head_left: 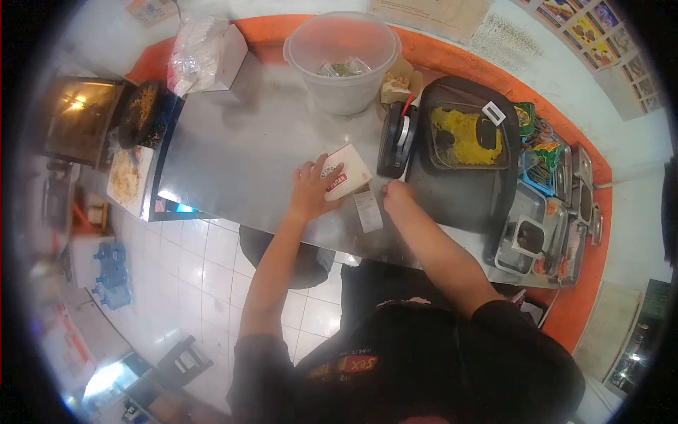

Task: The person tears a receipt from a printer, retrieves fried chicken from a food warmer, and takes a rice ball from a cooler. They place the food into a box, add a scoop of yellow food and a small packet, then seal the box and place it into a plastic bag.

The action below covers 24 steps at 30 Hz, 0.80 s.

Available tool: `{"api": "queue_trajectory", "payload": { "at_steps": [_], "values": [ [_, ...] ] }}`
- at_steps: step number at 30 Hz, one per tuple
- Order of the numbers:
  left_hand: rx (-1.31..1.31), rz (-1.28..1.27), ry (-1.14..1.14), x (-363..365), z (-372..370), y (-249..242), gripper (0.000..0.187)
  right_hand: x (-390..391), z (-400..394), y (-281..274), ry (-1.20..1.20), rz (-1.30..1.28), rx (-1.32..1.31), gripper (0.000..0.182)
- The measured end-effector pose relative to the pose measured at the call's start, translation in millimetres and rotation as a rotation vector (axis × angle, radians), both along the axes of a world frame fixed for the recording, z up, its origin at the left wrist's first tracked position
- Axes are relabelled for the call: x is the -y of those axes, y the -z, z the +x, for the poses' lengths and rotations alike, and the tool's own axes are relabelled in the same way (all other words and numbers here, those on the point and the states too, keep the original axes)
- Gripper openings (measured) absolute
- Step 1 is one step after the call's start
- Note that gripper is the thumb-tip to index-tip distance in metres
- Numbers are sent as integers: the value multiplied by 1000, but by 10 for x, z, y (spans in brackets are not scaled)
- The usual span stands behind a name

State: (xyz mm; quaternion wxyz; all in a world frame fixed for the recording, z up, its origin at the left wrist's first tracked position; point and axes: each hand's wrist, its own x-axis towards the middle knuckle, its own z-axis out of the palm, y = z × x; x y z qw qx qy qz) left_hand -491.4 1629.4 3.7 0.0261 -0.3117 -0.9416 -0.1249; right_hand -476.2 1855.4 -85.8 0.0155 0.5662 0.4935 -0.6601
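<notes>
Left hand pins the white box flat near the bench's front edge, right hand closed beside the receipt; best keep that box steady.

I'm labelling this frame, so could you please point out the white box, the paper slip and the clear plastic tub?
white box (346, 172), head view, on its printed top face.
paper slip (368, 210), head view, middle of the strip.
clear plastic tub (344, 95), head view, on its front wall.
</notes>
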Motion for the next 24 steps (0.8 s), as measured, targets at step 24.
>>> {"api": "queue_trajectory", "payload": {
  "at_steps": [24],
  "values": [
    [-21, 106, -158, -148, 48, 110, 80, 300, 228, -317, -836, 286, -747, 29]
  ]
}}
